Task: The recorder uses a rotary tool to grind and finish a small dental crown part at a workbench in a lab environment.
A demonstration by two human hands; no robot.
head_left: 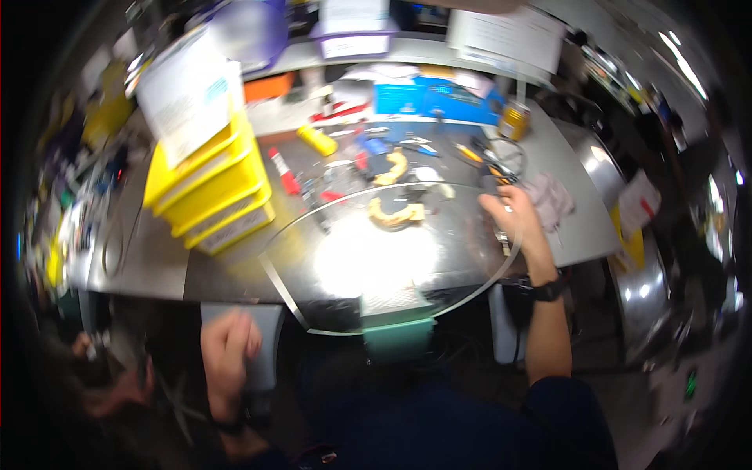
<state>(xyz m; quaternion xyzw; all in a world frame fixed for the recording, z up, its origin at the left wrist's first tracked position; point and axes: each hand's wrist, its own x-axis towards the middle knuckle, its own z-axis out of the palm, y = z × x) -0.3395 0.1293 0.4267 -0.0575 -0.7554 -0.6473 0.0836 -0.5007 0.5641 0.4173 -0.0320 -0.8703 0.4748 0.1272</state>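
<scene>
My left hand (pixel 227 348) is loosely closed in front of the table's near edge, with nothing visible in it; it is slightly blurred. My right hand (pixel 517 215) is over the right part of the dark work surface (pixel 235 278), fingers bent together beside a small dark object (pixel 489 185). Blur hides what that object is. Left of this hand, two curved cream-yellow pieces (pixel 395 213) lie on the surface. A thin pale oval outline (pixel 286 294) spans the near middle; I cannot tell whether it is a loop or a clear sheet's edge.
Stacked yellow bins (pixel 215 192) with papers stand at left. A red marker-like item (pixel 284 172), a yellow cylinder (pixel 317 141) and orange-handled tools (pixel 470 153) lie farther back. A crumpled cloth (pixel 550 200) is at right. A teal block (pixel 398 329) sits at the near edge.
</scene>
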